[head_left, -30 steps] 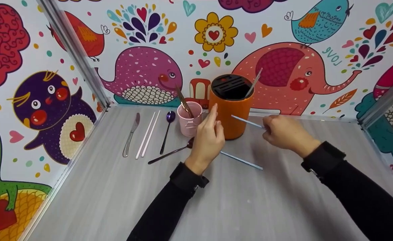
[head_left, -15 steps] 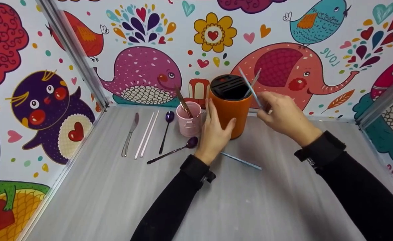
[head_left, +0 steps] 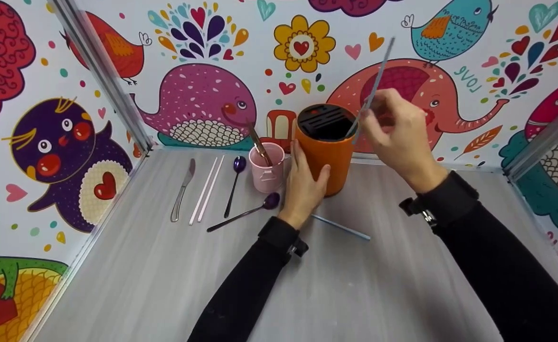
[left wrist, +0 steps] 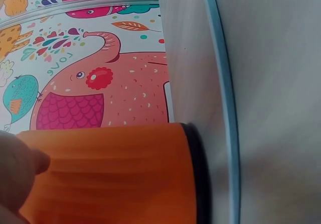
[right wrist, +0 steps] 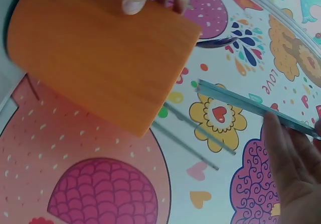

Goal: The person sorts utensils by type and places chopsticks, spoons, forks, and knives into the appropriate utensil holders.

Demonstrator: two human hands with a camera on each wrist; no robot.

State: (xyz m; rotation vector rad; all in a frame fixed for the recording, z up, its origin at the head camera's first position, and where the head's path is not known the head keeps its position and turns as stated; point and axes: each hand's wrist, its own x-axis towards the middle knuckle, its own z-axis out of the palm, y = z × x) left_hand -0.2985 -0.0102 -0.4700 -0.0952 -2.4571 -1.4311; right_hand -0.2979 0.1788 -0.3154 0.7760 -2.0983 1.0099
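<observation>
My right hand [head_left: 402, 137] pinches a blue-grey chopstick [head_left: 378, 73], tilted with its lower end beside the right rim of an orange cylindrical utensil holder [head_left: 333, 166] with a black slotted top [head_left: 324, 121]. In the right wrist view the held chopstick [right wrist: 241, 101] is apart from the holder, and two thin sticks [right wrist: 186, 146] stick out of its mouth. My left hand [head_left: 303, 194] rests against the holder's left side, fingers extended and thumb spread across its front. Another blue chopstick [head_left: 343, 227] lies on the table by the left wrist.
Left of the holder stands a pink cup [head_left: 267, 173] with a utensil [head_left: 260, 145] leaning in it. A dark spoon [head_left: 245, 213], a purple-headed spoon [head_left: 233, 187], two pale pink sticks [head_left: 207, 190] and a table knife [head_left: 184, 190] lie further left. Patterned walls [head_left: 203, 99] enclose the table.
My right hand has risen beside the holder and turned the chopstick from near level to steep, its lower end at the rim. My left hand has settled against the holder's side.
</observation>
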